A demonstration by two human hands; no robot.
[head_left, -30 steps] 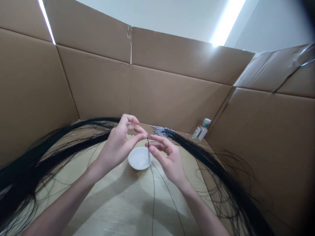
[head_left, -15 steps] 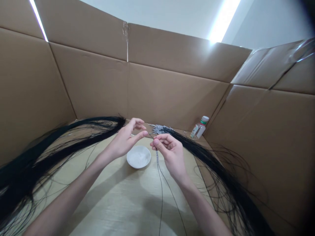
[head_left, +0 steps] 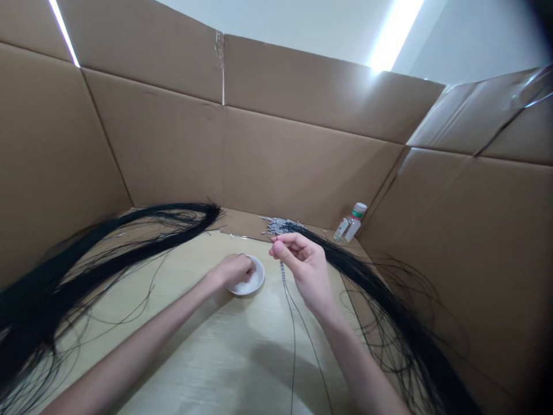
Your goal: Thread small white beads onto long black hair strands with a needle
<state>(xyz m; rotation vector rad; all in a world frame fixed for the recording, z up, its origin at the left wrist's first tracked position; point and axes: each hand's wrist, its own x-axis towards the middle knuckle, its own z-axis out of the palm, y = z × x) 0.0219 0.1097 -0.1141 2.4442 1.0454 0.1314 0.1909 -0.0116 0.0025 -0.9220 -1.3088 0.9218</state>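
Note:
My left hand point(head_left: 235, 270) reaches down into a small white bowl point(head_left: 261, 281). Its fingers are curled together over the whitish contents of the bowl, and their tips are hidden, so what they pinch cannot be made out. Right of the bowl, my right hand point(head_left: 307, 265) pinches a thin dark cord between thumb and fingers. Below the fingers hangs a short silvery beaded section point(head_left: 283, 272) of this cord. From it two dark strands point(head_left: 294, 328) run down toward me.
A thick bundle of black cords point(head_left: 129, 262) lies on the left. Another bundle point(head_left: 367, 274) on the right ends in several silvery beaded tips point(head_left: 280, 225). A clear bottle with a white cap point(head_left: 348, 226) stands at the back right. Cardboard walls point(head_left: 302, 167) surround the table point(head_left: 207, 357).
My left hand has moved down from beside the cord's top end into the bowl, its fingers curling. My right hand, still pinching the beaded cord, has shifted slightly right.

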